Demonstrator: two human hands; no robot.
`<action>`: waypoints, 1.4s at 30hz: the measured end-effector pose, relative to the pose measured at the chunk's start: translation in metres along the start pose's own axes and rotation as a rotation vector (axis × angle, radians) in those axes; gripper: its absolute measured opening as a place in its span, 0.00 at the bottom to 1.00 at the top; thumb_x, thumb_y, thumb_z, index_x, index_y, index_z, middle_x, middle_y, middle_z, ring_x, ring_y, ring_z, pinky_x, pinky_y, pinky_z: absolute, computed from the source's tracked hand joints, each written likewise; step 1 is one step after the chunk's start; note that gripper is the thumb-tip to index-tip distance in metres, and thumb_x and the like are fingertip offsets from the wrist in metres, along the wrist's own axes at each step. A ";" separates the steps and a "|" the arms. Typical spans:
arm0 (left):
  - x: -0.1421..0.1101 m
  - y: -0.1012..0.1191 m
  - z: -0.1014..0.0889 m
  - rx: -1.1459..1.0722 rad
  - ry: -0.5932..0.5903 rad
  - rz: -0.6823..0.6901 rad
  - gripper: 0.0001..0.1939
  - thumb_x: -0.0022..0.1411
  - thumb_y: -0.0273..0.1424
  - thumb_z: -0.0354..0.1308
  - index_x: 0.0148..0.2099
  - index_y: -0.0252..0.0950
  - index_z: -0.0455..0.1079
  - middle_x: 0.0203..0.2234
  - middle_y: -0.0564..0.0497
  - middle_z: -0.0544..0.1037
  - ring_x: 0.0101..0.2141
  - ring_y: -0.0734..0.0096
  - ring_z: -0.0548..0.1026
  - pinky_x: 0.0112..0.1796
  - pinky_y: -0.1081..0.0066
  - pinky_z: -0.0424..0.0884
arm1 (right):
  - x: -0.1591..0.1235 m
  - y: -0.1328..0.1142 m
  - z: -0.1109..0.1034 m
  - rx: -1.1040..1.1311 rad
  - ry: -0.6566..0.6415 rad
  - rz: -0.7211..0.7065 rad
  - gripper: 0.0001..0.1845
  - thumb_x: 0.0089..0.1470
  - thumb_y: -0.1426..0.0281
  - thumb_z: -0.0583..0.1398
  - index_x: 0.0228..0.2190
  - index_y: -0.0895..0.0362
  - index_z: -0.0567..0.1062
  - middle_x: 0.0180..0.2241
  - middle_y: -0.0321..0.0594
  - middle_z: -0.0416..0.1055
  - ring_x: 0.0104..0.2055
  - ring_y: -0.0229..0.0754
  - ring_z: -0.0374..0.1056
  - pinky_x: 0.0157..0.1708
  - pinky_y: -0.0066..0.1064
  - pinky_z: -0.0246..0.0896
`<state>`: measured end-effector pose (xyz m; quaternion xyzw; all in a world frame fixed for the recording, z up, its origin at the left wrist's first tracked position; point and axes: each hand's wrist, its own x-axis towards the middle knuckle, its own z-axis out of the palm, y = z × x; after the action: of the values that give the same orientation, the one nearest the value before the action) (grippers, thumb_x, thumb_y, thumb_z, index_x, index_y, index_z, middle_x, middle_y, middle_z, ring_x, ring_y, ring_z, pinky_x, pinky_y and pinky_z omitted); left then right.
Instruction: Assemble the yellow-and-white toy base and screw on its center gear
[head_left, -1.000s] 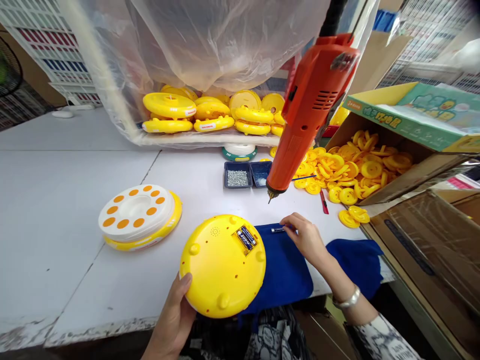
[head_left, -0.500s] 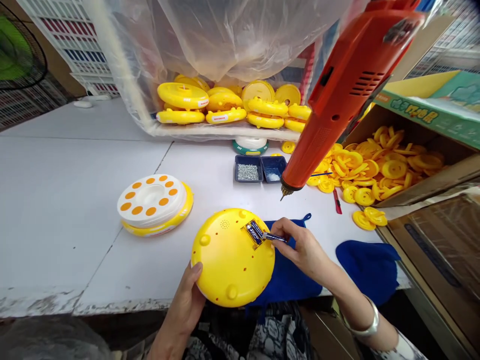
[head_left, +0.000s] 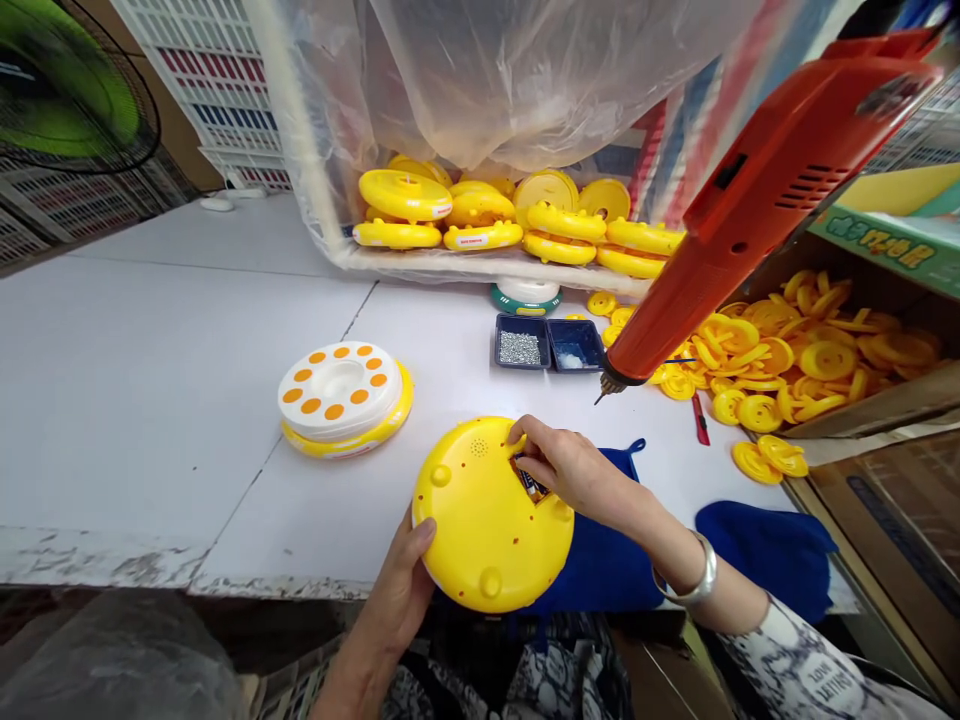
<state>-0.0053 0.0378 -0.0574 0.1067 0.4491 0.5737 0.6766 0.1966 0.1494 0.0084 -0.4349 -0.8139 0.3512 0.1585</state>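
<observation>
My left hand (head_left: 405, 565) grips the lower left rim of a round yellow plastic toy housing (head_left: 472, 530), thumb on top. Its face carries small round feet, screw holes and a speaker grille. Near its upper right edge is an open battery compartment, where dark blue batteries (head_left: 534, 484) partly show. My right hand (head_left: 566, 465) bends over that compartment, thumb and fingers closed at its upper end on a battery mostly hidden beneath them. A blue cloth (head_left: 607, 560) lies under the right forearm.
An orange electric screwdriver (head_left: 697, 250) hangs at the right, tip down. Behind are a tray of screws (head_left: 519, 348) and yellow housings (head_left: 480, 205). A white disc with orange dots (head_left: 341, 390) sits left on a yellow base. A box of yellow parts (head_left: 825, 350) stands right.
My right hand has moved up and left over the compartment, carrying the battery from beside the housing's edge. The camera view has shifted, so the bench appears further right.
</observation>
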 end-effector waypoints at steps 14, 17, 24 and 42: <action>0.009 -0.005 -0.013 -0.036 -0.056 -0.008 0.39 0.54 0.40 0.67 0.66 0.40 0.62 0.58 0.44 0.73 0.59 0.44 0.67 0.59 0.56 0.65 | -0.010 0.019 0.024 0.091 0.093 -0.024 0.08 0.58 0.78 0.57 0.38 0.54 0.68 0.28 0.31 0.69 0.27 0.35 0.66 0.29 0.26 0.57; 0.009 -0.006 -0.014 -0.033 -0.056 -0.003 0.39 0.54 0.40 0.67 0.65 0.39 0.63 0.58 0.43 0.73 0.59 0.44 0.67 0.59 0.55 0.65 | -0.007 0.018 0.030 0.029 0.134 -0.018 0.08 0.57 0.79 0.58 0.35 0.54 0.67 0.28 0.32 0.70 0.27 0.36 0.66 0.29 0.27 0.57; 0.009 -0.008 -0.013 -0.048 -0.021 -0.006 0.38 0.51 0.41 0.69 0.64 0.39 0.65 0.55 0.44 0.75 0.60 0.44 0.67 0.59 0.55 0.65 | -0.013 0.018 0.033 -0.014 0.199 -0.062 0.08 0.57 0.80 0.57 0.36 0.55 0.70 0.32 0.37 0.72 0.33 0.40 0.68 0.33 0.29 0.59; 0.007 -0.008 -0.014 0.005 0.080 -0.016 0.39 0.47 0.43 0.71 0.61 0.39 0.68 0.54 0.44 0.76 0.58 0.42 0.68 0.57 0.53 0.68 | -0.035 0.020 0.043 -0.174 0.388 -0.258 0.09 0.59 0.77 0.60 0.27 0.57 0.73 0.28 0.35 0.71 0.32 0.39 0.67 0.33 0.33 0.49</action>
<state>-0.0102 0.0357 -0.0743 0.0816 0.4782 0.5710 0.6623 0.2040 0.1095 -0.0344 -0.3987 -0.8441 0.1668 0.3173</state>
